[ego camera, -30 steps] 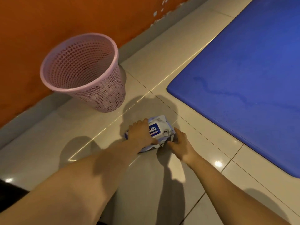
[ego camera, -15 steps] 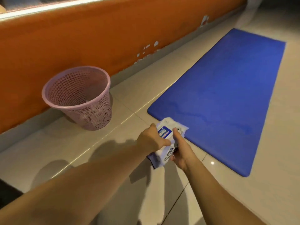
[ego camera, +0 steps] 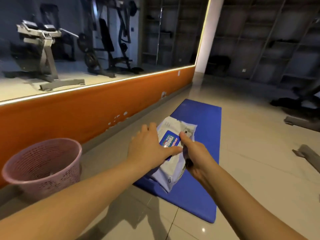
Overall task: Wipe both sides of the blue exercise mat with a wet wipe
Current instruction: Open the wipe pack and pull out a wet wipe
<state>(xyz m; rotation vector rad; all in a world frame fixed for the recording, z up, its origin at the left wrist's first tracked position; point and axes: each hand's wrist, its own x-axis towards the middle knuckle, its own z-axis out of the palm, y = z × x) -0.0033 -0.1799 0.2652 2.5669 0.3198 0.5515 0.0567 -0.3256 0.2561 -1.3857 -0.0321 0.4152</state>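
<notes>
Head camera view: a blue exercise mat (ego camera: pixel 205 122) lies flat on a glossy tiled floor (ego camera: pixel 251 153), its length running away from the person alongside an orange wall band (ego camera: pixel 69 115). In front of the mat's near half, both bare hands hold up a wet wipe pack (ego camera: pixel 170 168), white and soft, with a blue label (ego camera: pixel 170 139) facing the camera. The left hand (ego camera: pixel 149 149) grips the pack from its left edge, fingers slightly spread and curled over the far side, thumb laid across the lower part of the label. The right hand (ego camera: pixel 199 155) clamps the right edge, thumb pressed up against the label's corner, the other fingers wrapped out of sight behind the pack. A pink mesh basket (ego camera: pixel 43 163) stands upright on the floor at left, close to the wall and well apart from the mat. Above the orange band, a lit-edged mirror (ego camera: pixel 155 40) reflects gym machines (ego camera: pixel 43 42). A white pillar (ego camera: pixel 206 32) rises beyond the mat, and grey bars (ego camera: pixel 301 123) lie on the floor at far right.
</notes>
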